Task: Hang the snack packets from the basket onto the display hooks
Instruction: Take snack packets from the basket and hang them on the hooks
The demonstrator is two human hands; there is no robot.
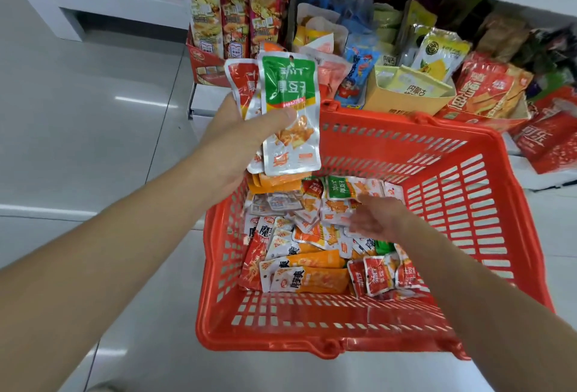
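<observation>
Red basket (487, 192) sits on the floor, packets (315, 254) heaped inside. Left hand (237, 145) grips a fanned bunch (288, 117) above its far-left corner; right hand (379, 218) reaches in, fingers spread, gathering. Next: pinch another packet; hooks aren't visible.

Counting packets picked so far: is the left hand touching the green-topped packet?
Touching. The head view shows the left hand with its thumb pressed across the green-topped packet.

A fanned stack of snack packets (288, 117), a green-topped one in front, is gripped by the left hand (240, 142) above the far-left corner of the red basket (487, 204). Inside the basket, the right hand (379, 218) is spread, blurred, over loose packets (309, 270).
</observation>
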